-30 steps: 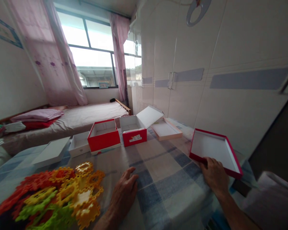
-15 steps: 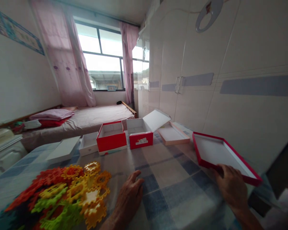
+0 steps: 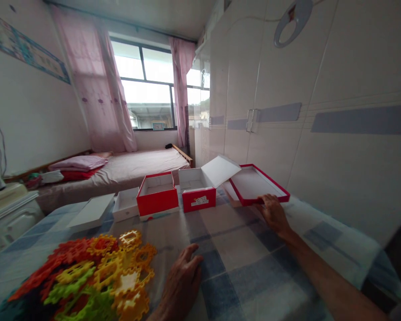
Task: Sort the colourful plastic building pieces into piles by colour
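Observation:
My right hand (image 3: pixel 273 213) grips the near edge of a flat red box lid (image 3: pixel 259 183) with a white inside, holding it over a pale pink tray (image 3: pixel 230 192) at the far right of the table. My left hand (image 3: pixel 183 276) rests palm down on the checked tablecloth (image 3: pixel 250 267), fingers spread, just right of a heap of orange, yellow and green plastic interlocking pieces (image 3: pixel 96 272). Behind stand a red open box (image 3: pixel 157 195) and a smaller red box with its white flap up (image 3: pixel 198 187).
A small white box (image 3: pixel 126 204) and a white lid (image 3: pixel 92 211) lie at the table's far left. White wardrobe doors (image 3: pixel 287 111) run close along the right side. A bed (image 3: pixel 120 167) with folded bedding stands under the window beyond the table.
My right hand has carried the red lid from the table's near right edge forward and left, over the pale pink tray. My left hand has stayed in place.

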The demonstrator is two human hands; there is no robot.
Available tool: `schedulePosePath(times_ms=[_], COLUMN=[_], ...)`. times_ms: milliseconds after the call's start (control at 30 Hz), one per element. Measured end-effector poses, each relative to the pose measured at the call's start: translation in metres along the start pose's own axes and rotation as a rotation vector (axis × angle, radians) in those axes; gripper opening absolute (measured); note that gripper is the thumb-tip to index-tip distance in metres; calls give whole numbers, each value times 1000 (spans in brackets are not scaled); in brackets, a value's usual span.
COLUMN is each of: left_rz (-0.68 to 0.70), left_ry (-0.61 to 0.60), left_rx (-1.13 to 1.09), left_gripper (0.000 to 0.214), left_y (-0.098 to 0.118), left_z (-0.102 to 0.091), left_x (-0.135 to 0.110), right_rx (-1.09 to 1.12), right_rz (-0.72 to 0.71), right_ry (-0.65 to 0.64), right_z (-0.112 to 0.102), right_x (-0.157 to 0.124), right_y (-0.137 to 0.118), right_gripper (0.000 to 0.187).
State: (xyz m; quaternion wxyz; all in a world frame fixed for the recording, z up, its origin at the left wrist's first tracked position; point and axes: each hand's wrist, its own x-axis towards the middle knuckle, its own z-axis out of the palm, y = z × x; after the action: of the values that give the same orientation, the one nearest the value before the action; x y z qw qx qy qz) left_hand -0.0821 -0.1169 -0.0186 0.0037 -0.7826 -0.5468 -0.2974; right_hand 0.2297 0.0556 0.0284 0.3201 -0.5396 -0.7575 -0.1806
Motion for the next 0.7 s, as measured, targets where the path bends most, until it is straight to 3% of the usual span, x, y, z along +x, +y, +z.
schedulePosePath(times_ms=[167,400,533,700], left_rz=[2,7,-6,9], left_ry=[-3,35,18,-37], left_rx=[5,18,15,4], left_gripper=[29,26,27,25], left_y=[-3,-7,-6,-2], left_z=[2,11,11,2], left_x=[0,-1,-1,0], right_rx=[38,104,38,-77], right_rz=[19,34,25,73], right_ry=[8,24,70,67], right_z=[31,69,75,68], right_x=[26,31,26,17], right_y=[-10,-14,-14,-18], right_gripper=[25,21,44,55])
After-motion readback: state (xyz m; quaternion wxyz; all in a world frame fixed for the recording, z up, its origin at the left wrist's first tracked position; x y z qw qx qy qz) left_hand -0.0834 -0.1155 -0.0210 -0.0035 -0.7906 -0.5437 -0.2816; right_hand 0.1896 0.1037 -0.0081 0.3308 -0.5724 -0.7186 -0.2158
